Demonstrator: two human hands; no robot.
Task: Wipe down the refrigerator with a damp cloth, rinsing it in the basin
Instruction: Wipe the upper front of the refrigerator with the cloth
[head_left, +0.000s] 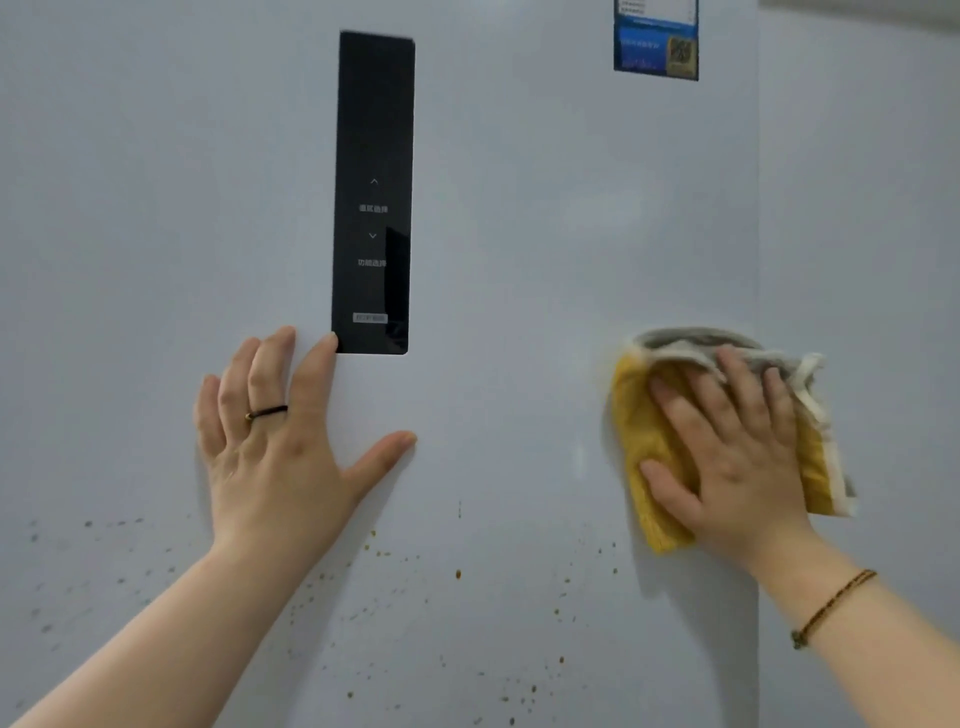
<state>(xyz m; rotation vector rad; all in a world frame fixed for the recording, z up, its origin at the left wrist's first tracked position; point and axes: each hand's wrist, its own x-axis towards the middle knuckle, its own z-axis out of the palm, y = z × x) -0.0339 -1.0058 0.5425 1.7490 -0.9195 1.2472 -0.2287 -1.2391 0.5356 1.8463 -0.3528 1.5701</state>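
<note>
The white refrigerator door fills the view. My right hand presses a yellow and grey cloth flat against the door near its right edge, fingers straight and spread. My left hand lies flat on the door with fingers spread, its index fingertip touching the lower left corner of the black control panel. Brown specks and splatter dot the door below both hands. The basin is not in view.
A blue sticker is stuck on the door at the upper right. A vertical edge runs down the right side of the door, with another pale surface beyond it.
</note>
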